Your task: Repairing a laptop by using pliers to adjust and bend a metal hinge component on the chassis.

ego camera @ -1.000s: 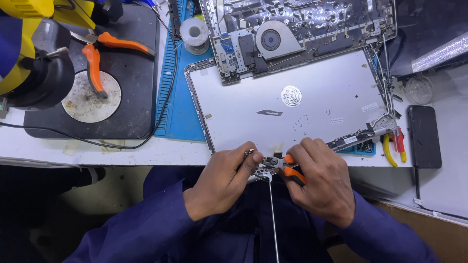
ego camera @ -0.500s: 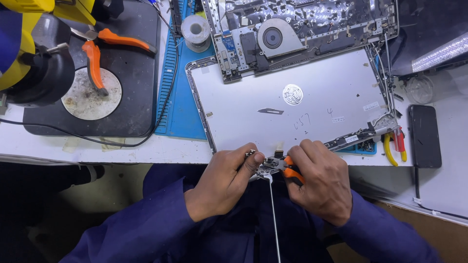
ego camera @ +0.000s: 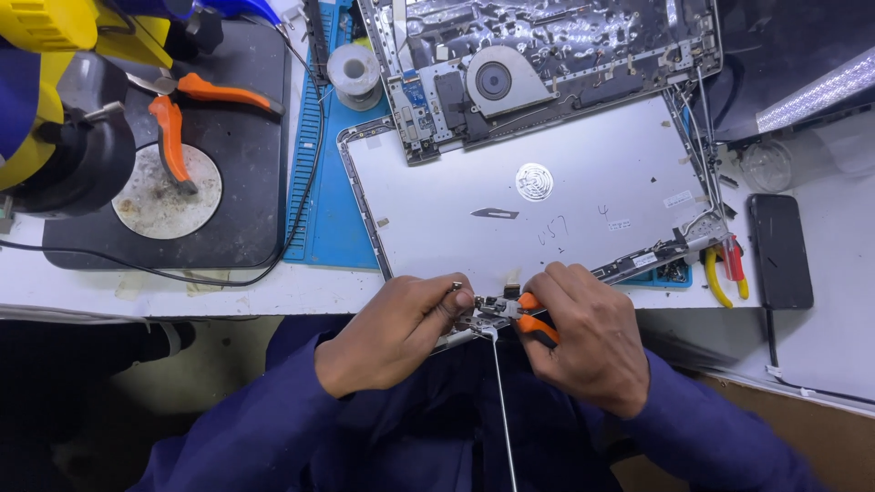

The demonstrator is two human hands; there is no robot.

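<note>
My left hand (ego camera: 392, 333) pinches a small metal hinge bracket (ego camera: 468, 326) at the table's front edge. My right hand (ego camera: 583, 342) grips orange-handled pliers (ego camera: 530, 319) whose jaws bite on the same bracket. A thin grey cable or rod (ego camera: 502, 410) hangs down from the bracket over my lap. Just beyond my hands lies a silver laptop lid (ego camera: 547, 200), face down, with a small blade (ego camera: 495, 213) resting on it.
An opened laptop base with a fan (ego camera: 497, 80) lies behind the lid. A black mat (ego camera: 228, 164) at left carries orange-handled pliers (ego camera: 173, 118) and a yellow and black tool (ego camera: 55, 100). A solder spool (ego camera: 354, 73), a phone (ego camera: 780, 251) and more hand tools (ego camera: 725, 269) lie around.
Both hands stay together at the table edge on the bracket. The right hand has shifted the pliers slightly; nothing was let go.
</note>
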